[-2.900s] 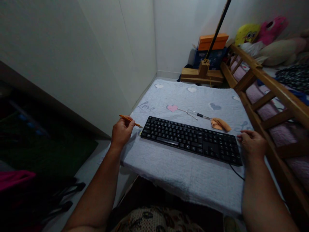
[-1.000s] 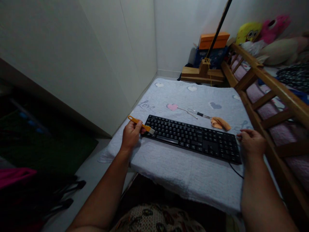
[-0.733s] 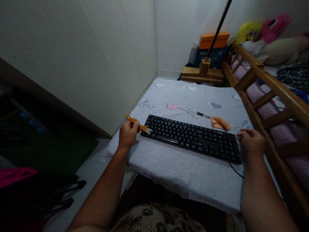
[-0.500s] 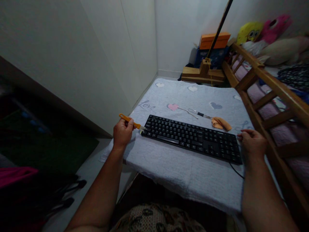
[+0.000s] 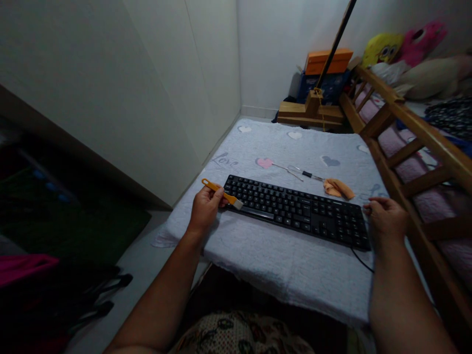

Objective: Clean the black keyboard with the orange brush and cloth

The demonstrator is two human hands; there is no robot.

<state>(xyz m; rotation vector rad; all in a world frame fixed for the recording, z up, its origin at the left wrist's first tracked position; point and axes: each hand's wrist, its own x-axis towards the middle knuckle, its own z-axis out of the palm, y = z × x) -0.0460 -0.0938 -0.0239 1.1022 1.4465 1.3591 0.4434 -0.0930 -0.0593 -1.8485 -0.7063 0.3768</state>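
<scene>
Left hand pinching an orange brush, bristles at left keys of a black keyboard, heart-patterned cloth beneath, right hand (fingers curled, grip unclear) beside the keyboard's right end.

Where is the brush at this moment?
In the head view, left of centre: the brush is in the left hand, its bristles at the left end of the keyboard.

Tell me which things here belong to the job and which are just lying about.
In the job:
yellow brush, held in the left hand
black keyboard, under the bristles, right hand nearby

Lying about, it seems:
orange cloth and black-gripped tool, untouched beyond the keyboard
orange box
yellow plush toy
</scene>
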